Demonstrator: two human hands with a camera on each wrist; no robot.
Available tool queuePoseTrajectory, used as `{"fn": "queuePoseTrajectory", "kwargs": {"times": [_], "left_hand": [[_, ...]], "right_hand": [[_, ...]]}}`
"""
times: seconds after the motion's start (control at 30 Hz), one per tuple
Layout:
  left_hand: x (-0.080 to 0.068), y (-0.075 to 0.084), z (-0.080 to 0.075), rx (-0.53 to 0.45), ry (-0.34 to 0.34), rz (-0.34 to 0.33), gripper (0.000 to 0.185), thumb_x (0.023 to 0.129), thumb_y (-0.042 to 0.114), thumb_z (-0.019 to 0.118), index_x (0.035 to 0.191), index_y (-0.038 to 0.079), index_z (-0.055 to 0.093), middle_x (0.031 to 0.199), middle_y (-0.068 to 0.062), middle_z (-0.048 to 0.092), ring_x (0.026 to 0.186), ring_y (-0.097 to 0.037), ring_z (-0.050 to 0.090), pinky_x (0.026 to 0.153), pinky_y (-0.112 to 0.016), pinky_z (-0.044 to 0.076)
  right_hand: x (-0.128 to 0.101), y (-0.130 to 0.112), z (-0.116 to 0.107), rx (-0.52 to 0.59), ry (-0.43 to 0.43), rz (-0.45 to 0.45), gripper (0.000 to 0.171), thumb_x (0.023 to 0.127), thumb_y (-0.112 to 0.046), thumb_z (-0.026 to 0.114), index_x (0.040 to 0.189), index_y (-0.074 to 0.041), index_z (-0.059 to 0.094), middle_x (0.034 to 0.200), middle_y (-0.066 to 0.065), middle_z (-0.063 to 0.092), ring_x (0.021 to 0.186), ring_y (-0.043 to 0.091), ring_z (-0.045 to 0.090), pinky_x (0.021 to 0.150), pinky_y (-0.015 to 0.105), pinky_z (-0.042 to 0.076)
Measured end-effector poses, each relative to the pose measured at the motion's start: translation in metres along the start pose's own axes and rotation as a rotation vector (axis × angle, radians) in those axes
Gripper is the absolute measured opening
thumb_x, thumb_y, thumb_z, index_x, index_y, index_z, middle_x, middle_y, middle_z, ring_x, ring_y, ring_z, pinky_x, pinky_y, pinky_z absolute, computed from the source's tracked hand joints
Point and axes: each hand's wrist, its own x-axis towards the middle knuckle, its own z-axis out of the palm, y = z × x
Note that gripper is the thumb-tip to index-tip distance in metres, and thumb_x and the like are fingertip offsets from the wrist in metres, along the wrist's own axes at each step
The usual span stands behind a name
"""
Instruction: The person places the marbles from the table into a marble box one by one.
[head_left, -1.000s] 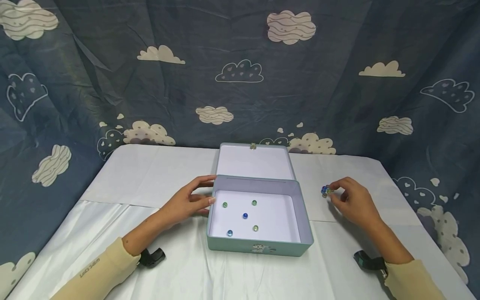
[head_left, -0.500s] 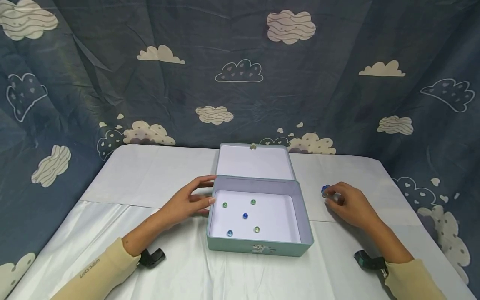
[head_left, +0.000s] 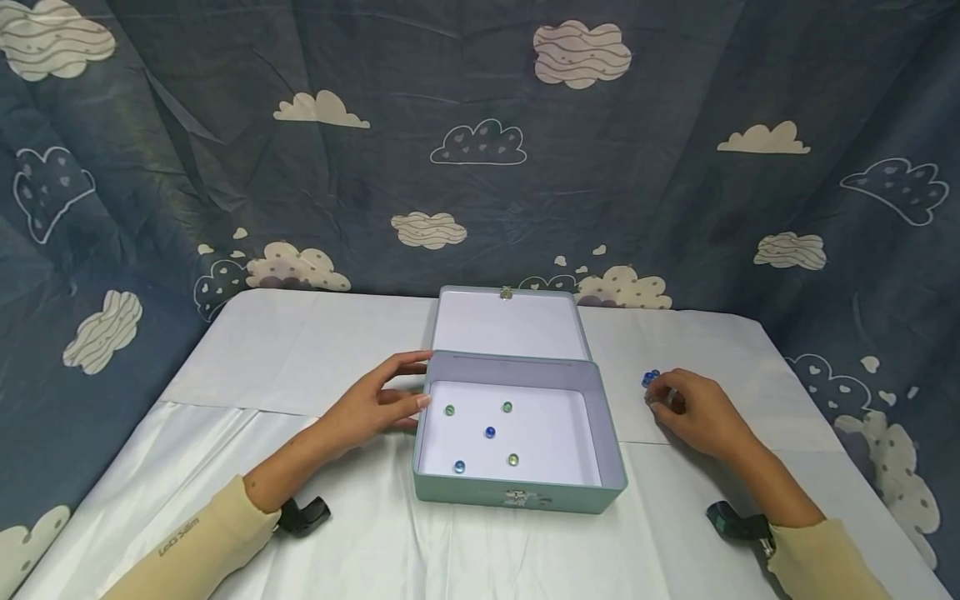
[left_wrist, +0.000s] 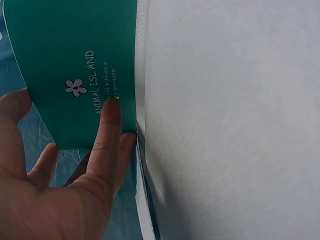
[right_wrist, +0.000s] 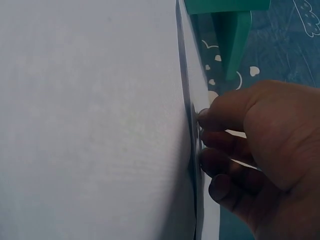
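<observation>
A mint-green tin box, lid open behind it, stands mid-table in the head view with several glass marbles, including a blue marble, spread on its white floor. My left hand rests against the box's left side, fingers mostly straight; the left wrist view shows a finger on the printed green wall. Right of the box, my right hand has thumb and index finger together on a small greyish marble, largely hidden by the fingertips. Blue marbles lie clustered just beyond them.
The box's lid lies back with its pale inside up. White cloth covers the table, with a seam across it. A dark curtain with clouds hangs behind. Both wrists carry black cameras, such as the left camera.
My right hand has drawn slightly down and towards me from the cluster, fingertips closing on a marble. Marbles in the box have shifted slightly. The left hand has stayed in place.
</observation>
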Motion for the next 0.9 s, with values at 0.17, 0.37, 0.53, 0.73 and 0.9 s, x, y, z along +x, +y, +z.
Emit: {"fn": "queuePoseTrajectory", "kwargs": {"times": [0.17,0.37,0.53,0.73,0.9], "left_hand": [[0.0,0.0,0.0,-0.005,-0.001,0.001,0.067,0.093,0.03,0.074,0.15,0.037,0.04,0.15,-0.002,0.039,0.123,-0.036,0.059,0.087,-0.042,0.06],[0.0,0.0,-0.001,-0.006,-0.007,0.008,0.067,0.094,0.03,0.073,0.152,0.034,0.039,0.151,-0.002,0.039,0.124,-0.037,0.058,0.088,-0.042,0.06],[0.001,-0.001,-0.001,0.005,-0.007,0.015,0.067,0.095,0.029,0.072,0.152,0.033,0.038,0.152,-0.005,0.038,0.124,-0.038,0.058,0.087,-0.042,0.06],[0.001,-0.001,-0.001,-0.007,-0.011,0.015,0.066,0.094,0.029,0.072,0.151,0.035,0.039,0.151,-0.003,0.039,0.123,-0.035,0.059,0.088,-0.043,0.06],[0.001,-0.001,-0.001,-0.008,-0.01,0.015,0.067,0.094,0.029,0.072,0.152,0.035,0.038,0.151,-0.003,0.039,0.124,-0.036,0.058,0.088,-0.043,0.06]], "right_hand": [[0.0,-0.001,0.001,0.001,0.004,-0.015,0.02,0.082,-0.003,0.075,0.1,-0.01,0.069,0.09,0.001,0.064,0.074,0.017,0.055,0.062,0.025,0.051],[0.001,-0.003,0.001,-0.006,0.005,-0.016,0.02,0.081,-0.004,0.075,0.098,-0.011,0.068,0.085,-0.001,0.063,0.073,0.016,0.054,0.06,0.025,0.051],[0.001,-0.01,-0.003,0.025,0.016,-0.028,0.02,0.081,-0.006,0.076,0.098,-0.012,0.068,0.084,-0.002,0.063,0.073,0.017,0.055,0.059,0.024,0.051],[0.0,-0.022,-0.008,0.089,0.059,-0.115,0.023,0.079,-0.003,0.076,0.095,-0.016,0.067,0.083,-0.006,0.062,0.072,0.016,0.055,0.058,0.023,0.049],[-0.001,-0.034,-0.013,0.127,0.095,-0.215,0.026,0.077,-0.001,0.077,0.094,-0.019,0.067,0.08,-0.011,0.06,0.068,0.014,0.055,0.055,0.02,0.046]]}}
